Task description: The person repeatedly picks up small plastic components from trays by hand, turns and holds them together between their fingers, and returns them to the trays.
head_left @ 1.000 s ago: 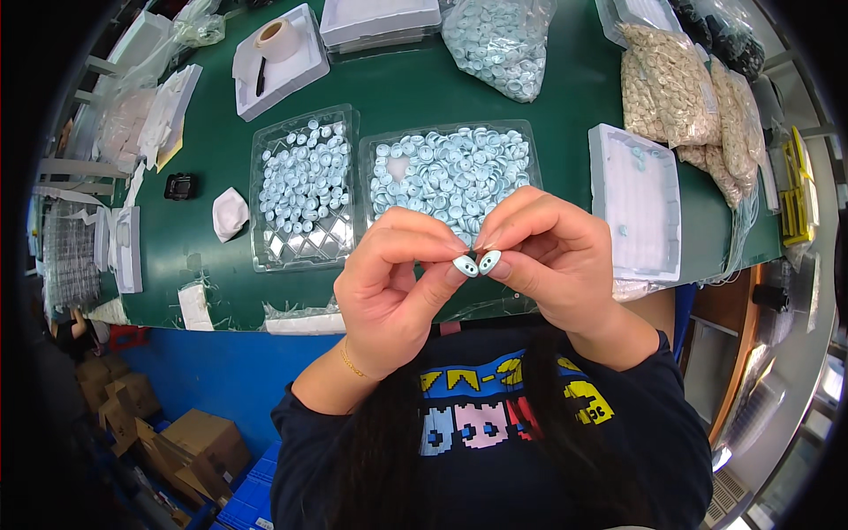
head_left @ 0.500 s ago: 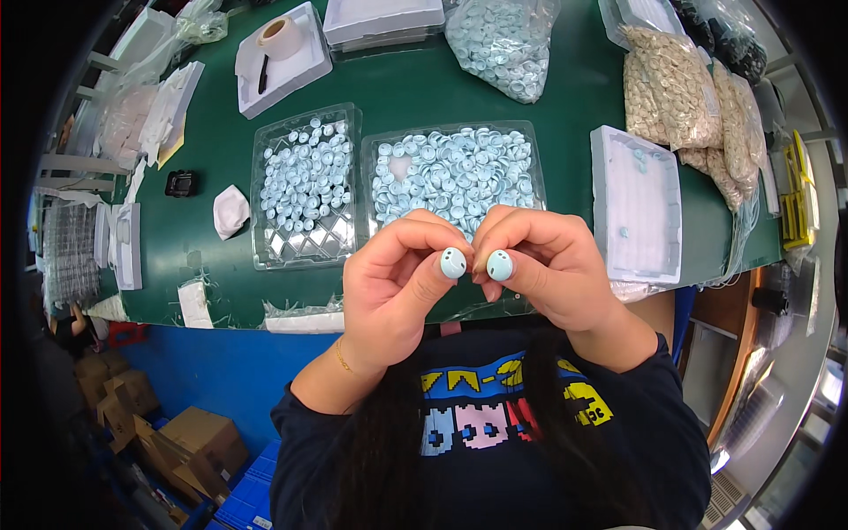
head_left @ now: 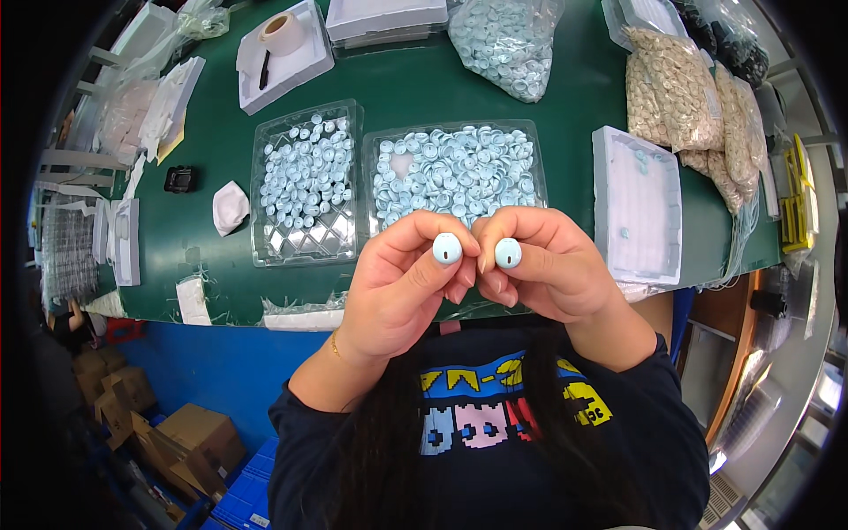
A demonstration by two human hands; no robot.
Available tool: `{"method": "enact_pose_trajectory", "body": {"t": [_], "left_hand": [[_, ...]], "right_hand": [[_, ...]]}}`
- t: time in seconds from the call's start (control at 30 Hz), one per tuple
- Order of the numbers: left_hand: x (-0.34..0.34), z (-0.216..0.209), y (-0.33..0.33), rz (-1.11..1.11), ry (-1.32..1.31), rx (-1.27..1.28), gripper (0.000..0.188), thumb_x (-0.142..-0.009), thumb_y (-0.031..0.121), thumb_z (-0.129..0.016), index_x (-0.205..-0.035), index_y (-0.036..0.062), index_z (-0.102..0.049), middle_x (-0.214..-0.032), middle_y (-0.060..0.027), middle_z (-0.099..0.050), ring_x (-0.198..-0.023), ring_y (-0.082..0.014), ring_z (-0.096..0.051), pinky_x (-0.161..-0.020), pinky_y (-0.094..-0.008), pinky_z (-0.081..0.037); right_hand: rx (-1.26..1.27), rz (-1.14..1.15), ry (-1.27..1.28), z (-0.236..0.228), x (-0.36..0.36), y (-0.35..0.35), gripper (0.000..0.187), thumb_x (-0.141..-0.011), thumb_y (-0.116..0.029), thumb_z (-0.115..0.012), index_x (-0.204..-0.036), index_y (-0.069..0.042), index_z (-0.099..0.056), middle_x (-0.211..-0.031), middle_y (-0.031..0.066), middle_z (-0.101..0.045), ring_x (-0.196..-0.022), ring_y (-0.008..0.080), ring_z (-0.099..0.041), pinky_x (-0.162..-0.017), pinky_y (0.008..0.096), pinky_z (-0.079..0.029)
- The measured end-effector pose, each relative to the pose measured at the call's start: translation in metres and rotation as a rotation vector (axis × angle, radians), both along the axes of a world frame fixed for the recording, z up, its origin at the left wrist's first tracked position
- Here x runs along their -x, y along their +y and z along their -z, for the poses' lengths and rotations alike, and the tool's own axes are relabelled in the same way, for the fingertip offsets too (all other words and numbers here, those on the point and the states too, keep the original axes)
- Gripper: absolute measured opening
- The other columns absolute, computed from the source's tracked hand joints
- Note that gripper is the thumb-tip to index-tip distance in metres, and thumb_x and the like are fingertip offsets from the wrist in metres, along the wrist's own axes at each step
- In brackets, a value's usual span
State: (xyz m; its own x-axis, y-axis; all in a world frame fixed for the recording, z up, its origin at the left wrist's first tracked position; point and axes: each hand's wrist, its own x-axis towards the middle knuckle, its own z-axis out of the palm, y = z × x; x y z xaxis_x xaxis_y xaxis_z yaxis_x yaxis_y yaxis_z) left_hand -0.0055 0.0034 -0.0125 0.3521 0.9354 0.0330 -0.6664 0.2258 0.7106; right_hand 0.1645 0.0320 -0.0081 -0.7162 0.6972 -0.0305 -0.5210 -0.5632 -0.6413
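Close together over the table's front edge, both hands pinch a small part. My left hand holds a rounded light-blue earbud shell between thumb and forefinger. A matching earbud shell is pinched the same way in my right hand. Each shell shows one dark oval slot facing up. Just beyond the hands lies a clear plastic tray heaped with light-blue cup-shaped pieces. To its left, a second clear tray carries a looser spread of such pieces.
A white tray with a few blue pieces lies right, near bags of beige parts. At the back are a bag of blue pieces and a tray with a tape roll. A white crumpled cloth-like piece lies left.
Both shells have turned in the fingers: several dark marks showed before, now a single slot on each. The hands have shifted slightly, and the shells sit a little farther apart.
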Motion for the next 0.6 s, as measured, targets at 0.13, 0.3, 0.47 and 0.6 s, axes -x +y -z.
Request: {"method": "enact_pose_trajectory", "body": {"t": [0.13,0.3,0.47,0.6], "left_hand": [[-0.001,0.0,-0.001,-0.032,0.029,-0.035,0.015,-0.092,0.013,-0.049,-0.097,-0.0006,-0.053,-0.08,-0.0054,-0.056,-0.066,-0.0088,-0.049,-0.061,-0.0208,-0.041],[0.0,0.0,-0.001,-0.025,0.04,0.004,0.015,-0.092,0.013,-0.048,-0.098,-0.0007,-0.053,-0.082,-0.0083,-0.059,-0.067,-0.012,-0.055,-0.061,-0.0224,-0.045],[0.002,0.018,0.003,0.095,-0.064,0.356,0.025,-0.085,0.0,-0.048,-0.11,-0.0037,-0.051,-0.089,-0.0113,-0.061,-0.077,-0.0184,-0.061,-0.066,-0.0254,-0.049],[0.038,0.046,0.016,-0.106,-0.138,0.458,0.037,-0.074,-0.008,-0.044,-0.11,-0.0047,-0.052,-0.095,-0.0129,-0.059,-0.084,-0.0201,-0.059,-0.069,-0.027,-0.049]], "right_hand": [[-0.033,0.019,-0.005,-0.002,0.001,0.0,0.016,-0.09,-0.015,-0.053,-0.09,0.0,-0.057,-0.08,0.0058,-0.057,-0.066,0.0081,-0.05,-0.057,0.0198,-0.039],[-0.137,0.123,-0.077,-0.001,0.001,0.0,0.014,-0.089,-0.013,-0.053,-0.09,0.0,-0.059,-0.079,0.0053,-0.059,-0.066,0.0082,-0.051,-0.057,0.02,-0.04],[-0.87,0.512,-0.768,0.004,0.006,0.004,0.015,-0.08,0.0,-0.055,-0.092,-0.002,-0.065,-0.069,0.0047,-0.054,-0.06,0.011,-0.05,-0.054,0.0234,-0.038],[-0.748,0.531,-0.806,0.014,-0.004,0.014,0.017,-0.082,-0.003,-0.055,-0.095,-0.003,-0.065,-0.067,0.003,-0.051,-0.058,0.0104,-0.044,-0.053,0.0235,-0.035]]}}
